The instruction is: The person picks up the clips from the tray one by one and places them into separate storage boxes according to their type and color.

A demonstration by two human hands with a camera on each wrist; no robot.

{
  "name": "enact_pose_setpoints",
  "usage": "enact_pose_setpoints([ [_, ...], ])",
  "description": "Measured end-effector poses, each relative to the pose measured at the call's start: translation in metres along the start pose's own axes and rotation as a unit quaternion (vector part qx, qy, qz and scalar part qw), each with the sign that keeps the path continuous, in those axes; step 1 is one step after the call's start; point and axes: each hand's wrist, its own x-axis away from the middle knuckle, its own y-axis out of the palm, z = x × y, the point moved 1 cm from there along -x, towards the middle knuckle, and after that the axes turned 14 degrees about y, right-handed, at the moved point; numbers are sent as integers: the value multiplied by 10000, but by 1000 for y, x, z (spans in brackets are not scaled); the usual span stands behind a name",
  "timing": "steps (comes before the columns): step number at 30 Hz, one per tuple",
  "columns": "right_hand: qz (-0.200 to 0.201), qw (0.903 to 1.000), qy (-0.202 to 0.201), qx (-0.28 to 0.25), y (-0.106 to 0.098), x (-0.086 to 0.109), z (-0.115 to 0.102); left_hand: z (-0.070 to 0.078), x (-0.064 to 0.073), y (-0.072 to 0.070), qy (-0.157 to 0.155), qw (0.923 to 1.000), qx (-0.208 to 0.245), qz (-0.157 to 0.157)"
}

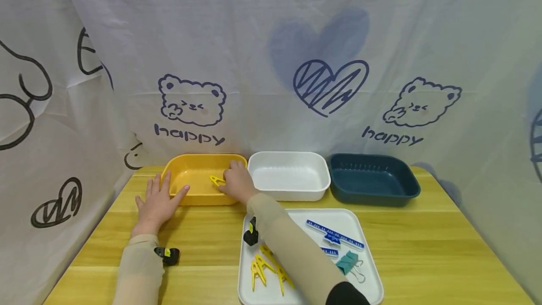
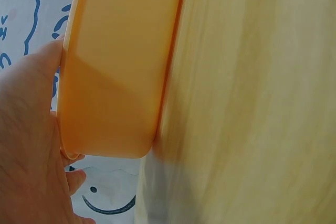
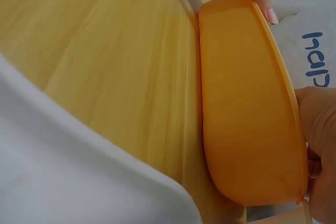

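Observation:
At the back left of the table is a yellow plastic bin (image 1: 203, 198). My left hand (image 1: 157, 204) rests at its left front corner, fingers spread, with the thumb over the front rim; the left wrist view shows that hand (image 2: 31, 135) along the rim. Reaching over the bin's right part, my right hand (image 1: 239, 183) pinches a yellow clothespin (image 1: 217, 180), whose pointed end sticks out to the left. In the right wrist view the bin's wall hides the clothespin and most of the fingers. Several more yellow clothespins (image 1: 257, 271) lie on a white tray (image 1: 247, 291) under the right forearm.
A white bin (image 1: 289, 194) and a dark blue bin (image 1: 374, 197) stand in a row right of the yellow one. The tray also bears blue strip clips (image 1: 351, 240), a blue small clip (image 1: 332, 238) and a teal binder clip (image 1: 348, 262). A printed curtain (image 1: 262, 121) hangs behind.

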Motion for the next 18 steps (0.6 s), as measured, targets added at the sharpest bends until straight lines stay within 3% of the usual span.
enact_pose_setpoints([
  [18,-168,9978,440,460,4,-5,-8,0,1,-1,-27,10000,65,-3],
])
